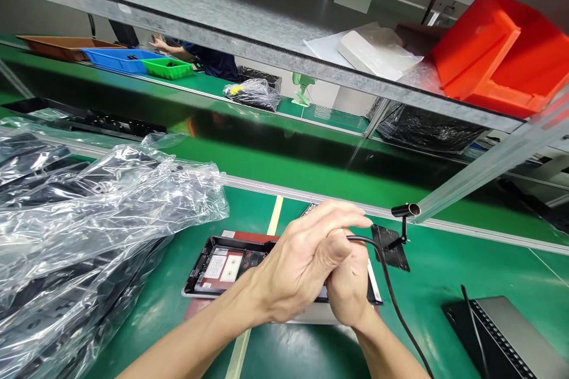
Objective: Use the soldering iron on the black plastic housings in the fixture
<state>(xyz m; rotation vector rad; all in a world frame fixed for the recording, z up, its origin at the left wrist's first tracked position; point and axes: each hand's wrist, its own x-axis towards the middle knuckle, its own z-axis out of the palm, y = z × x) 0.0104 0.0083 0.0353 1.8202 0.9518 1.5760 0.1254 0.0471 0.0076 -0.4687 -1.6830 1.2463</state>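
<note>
My left hand lies across the top of my right hand, its fingers stretched out and together, the thumb against the right hand. Beneath it, my right hand is closed around something with a black cord. The cord comes out near the top of the fist and runs down to the right; the body of the held thing is hidden. Both hands are over a black rectangular plastic housing with a white label and a reddish-brown interior at its left end. My hands and forearms cover much of its right part.
Clear plastic bags with black parts heap at the left. A small stand with a tube is behind my right hand. A black-and-grey panel lies front right. Overhead, a metal shelf carries a red bin. Another person's arm shows beyond.
</note>
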